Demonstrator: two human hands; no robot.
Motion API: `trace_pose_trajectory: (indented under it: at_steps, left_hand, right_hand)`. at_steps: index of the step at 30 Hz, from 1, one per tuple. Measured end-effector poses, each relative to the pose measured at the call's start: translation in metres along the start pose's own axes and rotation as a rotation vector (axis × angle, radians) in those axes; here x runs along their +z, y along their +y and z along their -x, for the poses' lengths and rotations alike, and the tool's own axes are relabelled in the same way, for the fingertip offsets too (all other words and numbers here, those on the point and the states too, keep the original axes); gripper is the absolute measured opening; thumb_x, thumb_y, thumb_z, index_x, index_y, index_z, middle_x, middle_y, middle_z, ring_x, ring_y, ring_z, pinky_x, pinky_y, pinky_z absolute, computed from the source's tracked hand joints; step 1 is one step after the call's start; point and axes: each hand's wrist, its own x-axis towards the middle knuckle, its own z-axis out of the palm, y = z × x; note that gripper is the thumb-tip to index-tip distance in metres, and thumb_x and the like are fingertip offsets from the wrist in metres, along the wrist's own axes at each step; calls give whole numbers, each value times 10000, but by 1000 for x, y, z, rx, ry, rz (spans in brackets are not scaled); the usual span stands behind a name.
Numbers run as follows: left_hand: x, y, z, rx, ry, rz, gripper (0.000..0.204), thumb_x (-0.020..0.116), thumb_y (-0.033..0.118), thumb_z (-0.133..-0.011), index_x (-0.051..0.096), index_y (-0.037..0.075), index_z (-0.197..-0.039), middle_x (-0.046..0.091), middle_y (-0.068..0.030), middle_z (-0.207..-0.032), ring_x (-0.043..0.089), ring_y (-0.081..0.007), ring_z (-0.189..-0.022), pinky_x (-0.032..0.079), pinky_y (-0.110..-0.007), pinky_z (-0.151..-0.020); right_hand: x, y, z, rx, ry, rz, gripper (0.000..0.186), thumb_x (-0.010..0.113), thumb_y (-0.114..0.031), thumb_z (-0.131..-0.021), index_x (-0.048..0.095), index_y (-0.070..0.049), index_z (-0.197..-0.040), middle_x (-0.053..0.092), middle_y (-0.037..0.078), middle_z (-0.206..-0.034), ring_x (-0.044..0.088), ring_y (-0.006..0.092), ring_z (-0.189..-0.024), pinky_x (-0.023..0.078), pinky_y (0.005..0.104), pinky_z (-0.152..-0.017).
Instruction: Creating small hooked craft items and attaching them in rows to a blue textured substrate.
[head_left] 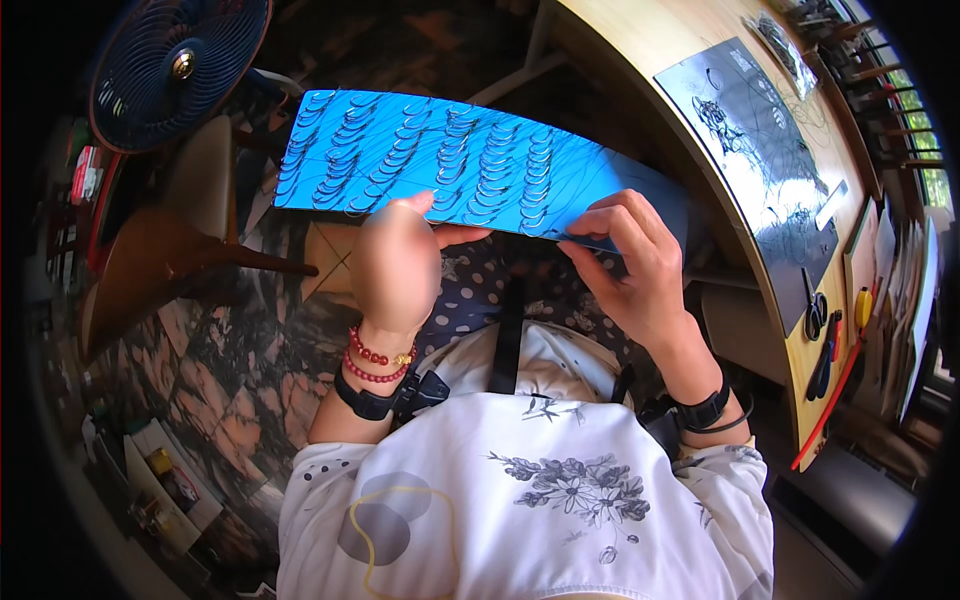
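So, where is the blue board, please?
In the head view, the blue board is at upper centre, left of the table, by the left hand and right hand.

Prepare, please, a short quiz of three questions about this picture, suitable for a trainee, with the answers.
1. How many rows of fish hooks are on the blue board?
2. True or false: the left hand and the right hand are both at the blue board's near edge.
3. Where do the black-handled scissors lie? (a) on the floor (b) on the wooden table (c) on the blue board

Key: 1. Six; 2. True; 3. b
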Motion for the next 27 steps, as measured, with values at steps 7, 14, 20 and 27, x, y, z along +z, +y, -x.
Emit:
trace_pose_trajectory:
  at_steps: [7, 14, 20, 27]
  left_hand:
    - [-2, 1, -1, -5, 12, 26, 337, 439, 176, -950, 626, -64, -1095, 699, -146, -1014, 702, -244, -881, 609, -401, -769]
    - [-4, 0, 0, -43, 10, 71, 332, 449, 177, -945, 627, -62, -1090, 699, -148, -1013, 703, -249, -880, 612, -412, -769]
    - [-9, -3, -1, -58, 18, 111, 321, 460, 176, -937, 631, -62, -1069, 701, -153, -1005, 707, -257, -871, 613, -424, -766]
    - [-10, -4, -1, -87, 32, 125, 318, 467, 177, -930, 637, -56, -1064, 709, -151, -983, 710, -260, -865, 613, -427, -769]
  right_hand:
    - [3, -1, -2, -116, -12, 83, 235, 749, 55, -706, 627, -28, -888, 575, 84, -824, 570, 271, -733, 451, 365, -611]
    - [-2, -3, -2, -399, -121, 321, 227, 655, -75, -684, 615, -15, -900, 535, 91, -883, 543, 228, -747, 448, 346, -659]
    - [0, -4, 0, -462, -149, 369, 205, 659, -82, -676, 594, -18, -860, 530, 87, -884, 550, 225, -767, 461, 347, -683]
    - [-2, -4, 0, -506, -202, 399, 202, 660, -90, -671, 594, -24, -851, 538, 92, -908, 557, 224, -796, 471, 352, -710]
